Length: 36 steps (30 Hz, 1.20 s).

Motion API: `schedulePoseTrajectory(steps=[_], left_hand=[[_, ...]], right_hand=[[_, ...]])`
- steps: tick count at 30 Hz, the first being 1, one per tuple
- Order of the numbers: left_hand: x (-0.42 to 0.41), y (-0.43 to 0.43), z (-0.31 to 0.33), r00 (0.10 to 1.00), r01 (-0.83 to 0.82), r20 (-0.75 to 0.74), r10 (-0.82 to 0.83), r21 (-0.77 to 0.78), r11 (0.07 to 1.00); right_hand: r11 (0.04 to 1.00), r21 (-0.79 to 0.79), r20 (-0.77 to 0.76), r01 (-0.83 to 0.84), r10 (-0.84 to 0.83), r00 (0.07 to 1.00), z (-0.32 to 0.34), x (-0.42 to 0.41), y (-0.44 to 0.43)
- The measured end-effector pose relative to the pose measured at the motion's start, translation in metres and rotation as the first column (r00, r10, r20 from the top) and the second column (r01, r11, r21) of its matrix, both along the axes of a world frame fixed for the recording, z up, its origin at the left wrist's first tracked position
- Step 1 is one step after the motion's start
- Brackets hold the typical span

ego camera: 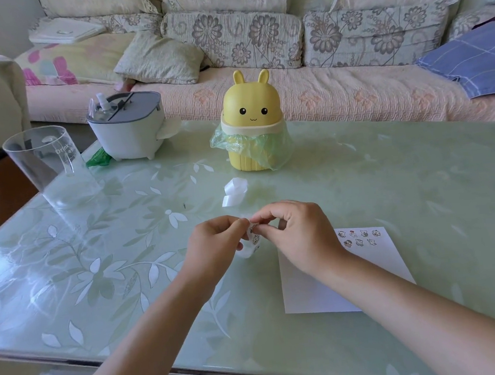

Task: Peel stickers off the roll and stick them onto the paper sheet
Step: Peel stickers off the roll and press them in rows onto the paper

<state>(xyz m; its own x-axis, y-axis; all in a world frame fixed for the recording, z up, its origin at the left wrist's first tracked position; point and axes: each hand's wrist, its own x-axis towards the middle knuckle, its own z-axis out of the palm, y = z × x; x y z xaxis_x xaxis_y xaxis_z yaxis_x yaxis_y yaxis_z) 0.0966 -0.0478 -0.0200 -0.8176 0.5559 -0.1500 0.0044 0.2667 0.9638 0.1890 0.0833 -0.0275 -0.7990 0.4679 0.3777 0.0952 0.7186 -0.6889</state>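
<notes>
Worktop of pale green glass carries one clear plastic cup far left of one yellow rabbit-eared bin. In front of the bin, two hands meet: left hand and right hand both pinch one curled white sticker strip. Front-right of the bin lies one white paper sheet showing seven stickers.

Home living room: cushioned sofa

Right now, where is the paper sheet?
In the head view the paper sheet lies flat on the green table, right of centre, partly hidden by the right hand, just right of the sticker roll.
</notes>
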Motion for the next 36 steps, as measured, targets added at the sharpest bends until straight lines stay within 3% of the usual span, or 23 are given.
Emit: schedulePoseTrajectory(steps=[4,10,13,16,21,23,27,31,36], left_hand=[[0.0,-0.001,-0.001,0.999,-0.025,0.034,0.025,-0.009,1.0],[0.002,0.001,-0.001,0.996,-0.065,0.052,0.067,-0.048,0.997],[0.001,0.002,-0.002,0.997,-0.075,0.008,0.076,-0.091,0.993],[-0.002,0.005,-0.007,0.988,-0.093,-0.14,0.068,-0.182,0.979],[-0.006,0.009,-0.012,0.936,-0.156,-0.348,0.046,-0.296,0.942],[-0.003,0.011,-0.012,0.883,-0.182,-0.468,0.016,-0.312,0.932],[0.008,0.017,-0.013,0.796,-0.2,-0.603,0.054,-0.176,0.964],[0.019,0.024,-0.015,0.625,-0.009,-0.777,-0.074,-0.101,0.995],[0.037,0.035,-0.02,0.385,0.255,-0.878,-0.286,-0.197,0.947]], right_hand=[[0.993,0.116,-0.041,0.003,0.002,0.999,-0.004,0.0,-0.001],[0.988,0.152,0.01,-0.017,0.016,1.0,-0.005,-0.001,-0.002],[0.998,0.041,0.034,-0.041,0.04,0.999,-0.003,-0.001,-0.001],[0.991,-0.136,0.065,-0.02,0.029,0.997,0.002,0.002,0.003],[0.88,-0.474,0.159,0.021,0.062,0.985,0.014,0.016,0.02],[0.851,-0.523,0.209,0.052,0.069,0.976,0.016,0.023,0.028],[0.84,-0.534,0.294,0.096,0.079,0.952,0.017,0.039,0.046],[0.844,-0.513,0.366,0.16,0.047,0.929,0.011,0.053,0.061],[0.863,-0.464,0.455,0.201,0.038,0.89,0.003,0.067,0.07]])
